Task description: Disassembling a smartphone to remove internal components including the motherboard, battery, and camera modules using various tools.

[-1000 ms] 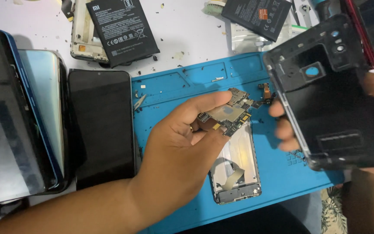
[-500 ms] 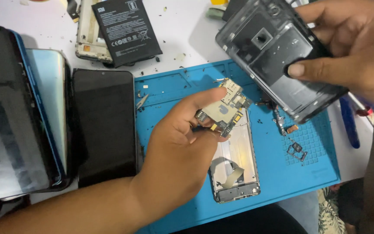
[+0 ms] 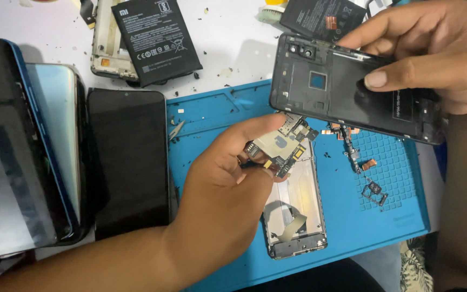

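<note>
- Left hand [image 3: 217, 200]: fingers pinched on small circuit board [image 3: 282, 148] (bare metal shield, gold contacts), held over stripped phone frame [image 3: 293, 213] on blue ribbed mat [image 3: 352, 227].
- Right hand [image 3: 433, 51]: fingers clamped on matte black back cover [image 3: 347, 94], rectangular cutouts, above mat's top edge.
- Versus half second ago: cover lower, flatter, nearer the board.
- Cover's right end hidden by palm; loose parts [image 3: 360, 162] on mat too small to identify.

Both hands [image 3: 220, 184] [image 3: 433, 48] raised, fingers pinched.
</note>
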